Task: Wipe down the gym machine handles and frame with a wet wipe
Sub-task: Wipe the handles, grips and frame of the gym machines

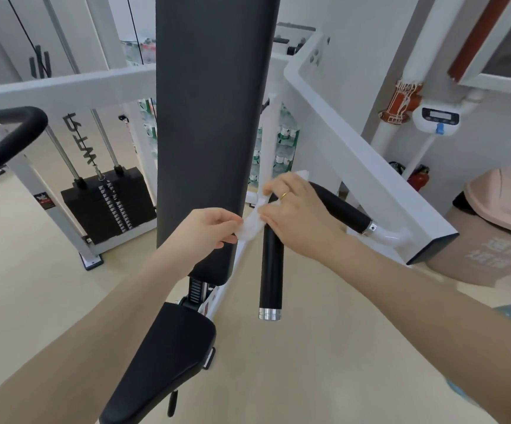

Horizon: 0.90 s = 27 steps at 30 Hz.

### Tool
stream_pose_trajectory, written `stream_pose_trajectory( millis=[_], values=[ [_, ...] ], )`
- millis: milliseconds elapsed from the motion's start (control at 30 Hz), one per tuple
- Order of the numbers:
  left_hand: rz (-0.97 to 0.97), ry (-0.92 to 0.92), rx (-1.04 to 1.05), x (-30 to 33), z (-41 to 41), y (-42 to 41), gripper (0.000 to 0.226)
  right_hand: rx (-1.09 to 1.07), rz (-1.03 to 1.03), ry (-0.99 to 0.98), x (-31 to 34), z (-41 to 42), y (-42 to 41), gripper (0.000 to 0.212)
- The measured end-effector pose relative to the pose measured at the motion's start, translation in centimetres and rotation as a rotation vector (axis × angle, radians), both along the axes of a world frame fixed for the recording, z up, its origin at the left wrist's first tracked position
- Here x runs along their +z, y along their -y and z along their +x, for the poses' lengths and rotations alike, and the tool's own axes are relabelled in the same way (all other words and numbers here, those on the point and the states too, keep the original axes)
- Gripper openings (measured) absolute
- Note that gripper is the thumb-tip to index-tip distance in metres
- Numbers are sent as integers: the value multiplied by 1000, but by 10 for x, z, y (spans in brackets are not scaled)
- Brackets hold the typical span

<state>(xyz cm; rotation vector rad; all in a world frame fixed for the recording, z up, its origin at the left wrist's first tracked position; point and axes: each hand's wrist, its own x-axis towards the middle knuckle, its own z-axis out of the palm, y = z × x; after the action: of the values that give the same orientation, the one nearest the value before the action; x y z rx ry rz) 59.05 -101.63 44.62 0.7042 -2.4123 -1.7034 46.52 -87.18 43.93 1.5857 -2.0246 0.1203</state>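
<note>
Stretching across the centre of the frame, the wet wipe is being held taut between two hands, just beside the upper end of the black handle that hangs down toward the lower middle. One end is pinched by the left hand between thumb and curled fingers, in front of the tall black back pad. The other end is gripped by the right hand, fingers curled over the bend where the handle meets the angled grip running off to the right; a scrap of white is seen poking out above the knuckles.

The wipe is judged to be light, limp and damp, easily bunched or torn if dragged too hard, so it is best taken by its ends, as now, or folded into a pad under the fingers. The handle looks stiff, smooth and fixed; a firm wrap-around hold should be tolerated, though a wet surface may be slippery.

Now the count: one wipe, two hands, two black grip sections on this side, each ending in a silver collar. A third curved black handle is seen at the left edge. One white frame beam is seen at right, one black seat at lower centre, one weight stack at left and one pink bin at the right edge.
</note>
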Motion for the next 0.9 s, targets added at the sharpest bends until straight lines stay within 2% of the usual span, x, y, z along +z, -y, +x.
stream_pose_trajectory(
  millis=[100, 200, 267, 367, 467, 533, 633, 733, 800, 900],
  values=[
    [-34, 14, -66, -2, -5, -4, 10, 170, 97, -74, 0, 2, -10, 19],
    [-57, 8, -92, -1, -13, -5, 9, 226, 131, -69, 7, -13, -11, 27],
    [-62, -8, -111, 2, -17, -5, 10, 175, 78, -37, 11, -25, -7, 25],
    [-84, -8, -149, 7, -24, -5, 12, -43, -60, 23, 19, -39, 1, 25],
    [-79, -21, -179, 10, -31, -7, 10, -278, -146, 389, 29, -41, 15, 23],
    [-48, -36, -185, 11, -35, -7, 15, -304, -119, 586, 31, -32, 22, 23],
    [-70, 4, -240, 10, -39, -8, 24, -90, 152, 417, 23, -18, 20, 20],
    [-98, 56, -290, 5, -41, -11, 12, -43, 327, 285, 27, -25, 13, 38],
    [-77, 39, -279, 4, -43, -12, 12, -119, 304, 285, 30, -34, 7, 45],
    [-34, 25, -277, 3, -47, -10, 35, -306, 149, 445, 23, -49, -4, 42]
  ],
)
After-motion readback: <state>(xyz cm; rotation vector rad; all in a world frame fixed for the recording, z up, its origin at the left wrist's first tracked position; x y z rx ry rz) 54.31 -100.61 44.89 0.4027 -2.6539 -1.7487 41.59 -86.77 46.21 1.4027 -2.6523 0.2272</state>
